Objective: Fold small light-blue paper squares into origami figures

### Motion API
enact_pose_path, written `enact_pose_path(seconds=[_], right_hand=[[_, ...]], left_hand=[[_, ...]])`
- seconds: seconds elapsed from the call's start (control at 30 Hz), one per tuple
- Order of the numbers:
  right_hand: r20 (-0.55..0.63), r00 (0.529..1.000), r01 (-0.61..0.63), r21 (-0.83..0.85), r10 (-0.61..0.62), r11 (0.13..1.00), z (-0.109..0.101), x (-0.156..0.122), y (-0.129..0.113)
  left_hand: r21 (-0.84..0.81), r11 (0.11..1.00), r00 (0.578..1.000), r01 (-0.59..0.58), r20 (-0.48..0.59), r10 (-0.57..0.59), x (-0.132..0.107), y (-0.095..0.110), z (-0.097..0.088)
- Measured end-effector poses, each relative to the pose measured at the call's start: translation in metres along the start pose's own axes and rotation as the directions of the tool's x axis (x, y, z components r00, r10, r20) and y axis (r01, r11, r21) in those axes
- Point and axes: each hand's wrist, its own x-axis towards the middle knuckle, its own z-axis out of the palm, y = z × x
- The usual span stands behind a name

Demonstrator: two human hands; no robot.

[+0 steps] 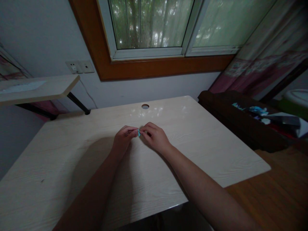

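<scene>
Fingers (pixel 131 129) drawn nearly together at the centre of the frame, our left hand (pixel 123 138) and right hand (pixel 156 136) pinch a small turquoise piece (pixel 139 132) (so covered that we cannot tell its shape) from either side over the pale desk (pixel 204 141). With so little of it to grip, we judge that an uneven pull could bend it or pluck it from one hand, and a slack pinch could drop it, perhaps toward the round hole (pixel 145 106) in the upper middle.
</scene>
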Motion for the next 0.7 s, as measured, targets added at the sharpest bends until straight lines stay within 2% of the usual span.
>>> enact_pose_path(seconds=[0.4, 0.7], right_hand=[[0.066, 0.996, 0.054, 0.012, -0.055, 0.998, -0.0005, -0.0006, 0.0002], [0.014, 1.000, 0.018, -0.025, -0.017, 1.000, -0.0004, -0.0013, 0.0000]], left_hand=[[0.100, 0.995, 1.000, -0.012, -0.001, 0.012, 0.0009, 0.0006, 0.0001], [0.114, 0.993, 1.000, -0.017, 0.002, 0.017, -0.0008, 0.0042, 0.0010]])
